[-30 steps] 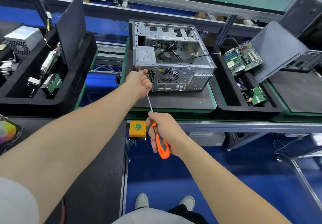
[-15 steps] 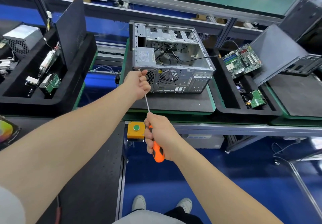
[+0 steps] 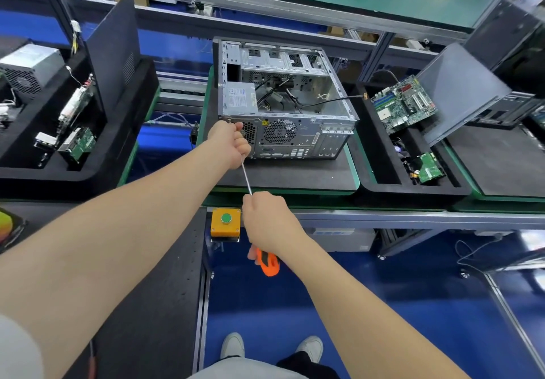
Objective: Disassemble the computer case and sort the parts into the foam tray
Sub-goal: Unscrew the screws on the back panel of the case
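Computer case point(image 3: 283, 107): boxy bare sheet-metal shell with one side open and a perforated round fan grille on its rear face, standing on the matte dark counter point(image 3: 295, 173). Left hand point(image 3: 233, 145) is clenched round the thin steel shaft of the screwdriver point(image 3: 246, 178) at the case's rear left corner; right hand point(image 3: 268, 222) grasps its orange-and-black handle below the case. Black foam tray point(image 3: 383, 172), just right of the case, holds a green circuit board point(image 3: 402, 104).

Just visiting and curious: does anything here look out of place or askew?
A thin black cable trails out of the open silver computer case over its right-hand wall, ending loose toward the black foam tray. Nothing looks spilled or broken.
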Demonstrator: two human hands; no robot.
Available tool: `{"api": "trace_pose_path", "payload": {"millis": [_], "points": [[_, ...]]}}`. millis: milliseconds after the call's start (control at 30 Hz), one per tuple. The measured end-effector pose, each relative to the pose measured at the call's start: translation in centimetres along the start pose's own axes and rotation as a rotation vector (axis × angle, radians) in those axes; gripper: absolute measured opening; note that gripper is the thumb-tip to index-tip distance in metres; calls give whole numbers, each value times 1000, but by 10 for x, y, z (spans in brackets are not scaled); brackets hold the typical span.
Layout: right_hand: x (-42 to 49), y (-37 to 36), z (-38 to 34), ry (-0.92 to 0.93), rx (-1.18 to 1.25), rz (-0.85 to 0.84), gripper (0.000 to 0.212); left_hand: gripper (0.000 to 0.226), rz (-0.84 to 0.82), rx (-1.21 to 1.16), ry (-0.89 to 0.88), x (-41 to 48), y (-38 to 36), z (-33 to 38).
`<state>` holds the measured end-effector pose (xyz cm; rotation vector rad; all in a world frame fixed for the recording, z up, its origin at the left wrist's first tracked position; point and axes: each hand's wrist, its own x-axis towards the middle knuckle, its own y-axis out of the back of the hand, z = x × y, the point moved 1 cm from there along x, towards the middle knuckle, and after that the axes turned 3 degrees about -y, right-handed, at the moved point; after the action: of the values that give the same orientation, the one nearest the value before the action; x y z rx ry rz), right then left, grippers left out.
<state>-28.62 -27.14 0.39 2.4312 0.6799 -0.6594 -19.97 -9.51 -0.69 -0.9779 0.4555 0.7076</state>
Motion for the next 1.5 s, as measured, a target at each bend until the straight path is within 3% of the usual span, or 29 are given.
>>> {"api": "trace_pose_path", "payload": {"millis": [100,200,267,333,400,500,600,767,833,900,967,1033,1100,1233,1300,1367,1500], "points": [[-1,1,9,-73,379,-416,37,42,-14,-20,28,1,3,0],[-3,4,22,-203,949,-760,40,46,-41,-97,64,-2,1,0],[-7,4,21,-232,1150,-917,39,48,-68,-136,78,-3,1,0],[-8,2,18,-192,1154,-931,35,49,-95,-147,82,-2,3,0],[-8,-2,15,-204,1070,-871,37,48,-103,-140,70,0,7,1],[-8,-3,11,-141,653,-558,37,46,-118,-86,66,3,12,2],[-10,-3,3,-83,288,-345,23,45,-131,-70,68,5,15,3],[-4,3,-11,283,-614,-12,24,43,-102,-44,56,5,12,2],[2,2,-8,305,-801,91,9,44,-72,-33,52,5,9,1],[8,-2,-3,280,-902,145,21,45,-35,-29,51,6,6,0],[7,-3,-3,321,-814,115,8,46,5,-33,47,7,4,-1],[6,4,-3,300,-624,-24,27,45,29,-25,45,8,5,1],[8,7,2,139,-83,-300,39,45,16,-32,55,8,6,3],[6,6,21,-196,966,-839,44,40,-35,-95,79,9,5,3],[4,2,23,-270,1239,-1008,43,40,-52,-122,87,8,5,2],[3,0,19,-227,1250,-1038,41,41,-75,-137,90,7,7,2],[5,-2,15,-119,829,-706,42,47,-107,-115,83,8,12,5]]}}
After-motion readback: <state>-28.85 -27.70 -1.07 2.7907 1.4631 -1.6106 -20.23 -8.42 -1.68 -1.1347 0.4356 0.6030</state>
